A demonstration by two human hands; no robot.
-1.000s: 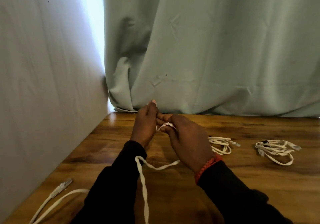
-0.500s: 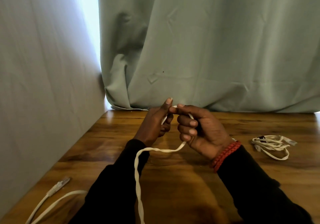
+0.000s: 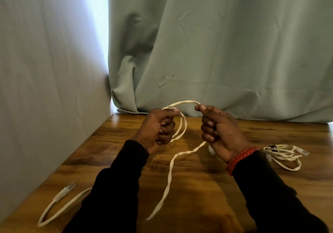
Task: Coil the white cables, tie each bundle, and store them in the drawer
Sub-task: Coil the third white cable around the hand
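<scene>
1. I'm coiling now, w/ the tying and the drawer not yet reached; no drawer is showing in view.
2. My left hand (image 3: 158, 127) is curling round the loops of the white cable (image 3: 181, 124), thumb pressing on top, fingers closed under them.
3. My right hand (image 3: 219, 133) is pinching the same cable btwn thumb and forefinger, other fingers curled in, w/ an arc of cable bridging across to my left grip.
4. The loose tail is hanging below my right grip and trailing over the table (image 3: 207, 187) toward me.
5. Next, I reckon: bringing the arc over to my left grip as another loop, then sliding my right hand down the tail, w/o letting twists build up.
6. A tied bundle (image 3: 282, 156) is lying just right of my right wrist; another cable end (image 3: 63, 195) is lying well left of my left sleeve.
</scene>
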